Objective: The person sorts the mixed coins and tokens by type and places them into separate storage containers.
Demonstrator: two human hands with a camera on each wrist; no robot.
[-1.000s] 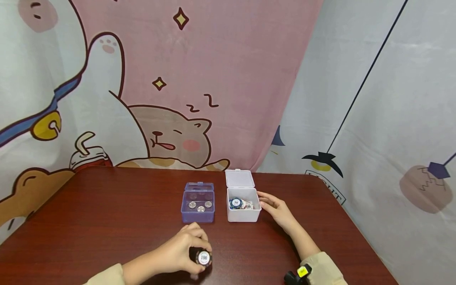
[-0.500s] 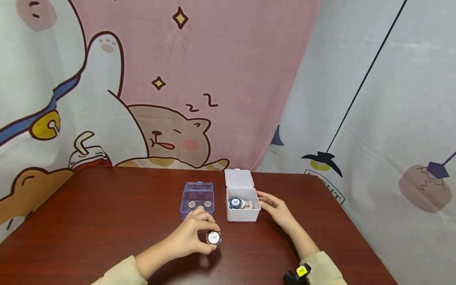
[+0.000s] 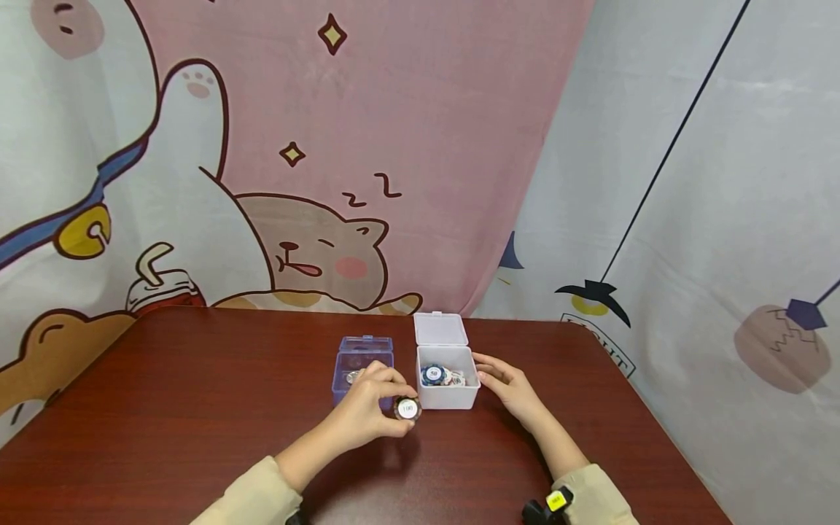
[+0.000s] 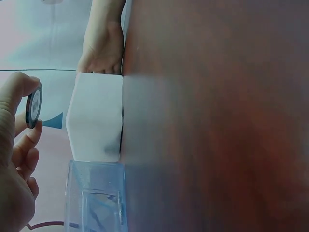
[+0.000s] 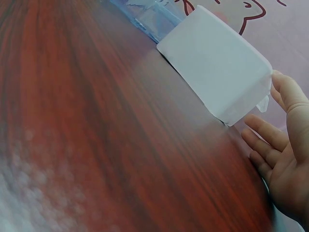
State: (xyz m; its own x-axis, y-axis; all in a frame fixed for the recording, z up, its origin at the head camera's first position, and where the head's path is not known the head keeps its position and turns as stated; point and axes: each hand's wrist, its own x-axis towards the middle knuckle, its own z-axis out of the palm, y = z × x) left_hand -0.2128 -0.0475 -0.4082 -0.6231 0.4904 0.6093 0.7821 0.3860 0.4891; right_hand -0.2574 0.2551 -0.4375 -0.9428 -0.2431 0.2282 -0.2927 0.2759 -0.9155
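Between thumb and fingers my left hand [image 3: 363, 409] pinches a dark-rimmed poker chip [image 3: 407, 409] with a white centre, held above the table just in front of the two boxes. The chip's edge shows in the left wrist view. My right hand [image 3: 510, 388] rests against the right side of the white box [image 3: 449, 397], its fingers fairly straight. Inside that box, whose lid stands back, lie a blue poker chip [image 3: 434, 375] marked 50 and some pale chips [image 3: 456, 378]. The see-through blue box [image 3: 342, 386], also with its lid back, is partly hidden behind my left hand; a coin-like silver disc [image 3: 352, 377] shows in it.
Both boxes stand side by side on a reddish-brown wooden table [image 3: 197, 408]. A printed cloth [image 3: 446, 146] hangs behind the table's far edge. Near my right sleeve is a black device with a yellow tag [image 3: 556, 501].
My left hand has carried the poker chip forward and to the right, from the table's near part up towards the white box, now covering part of the blue box. My right hand has stayed put.
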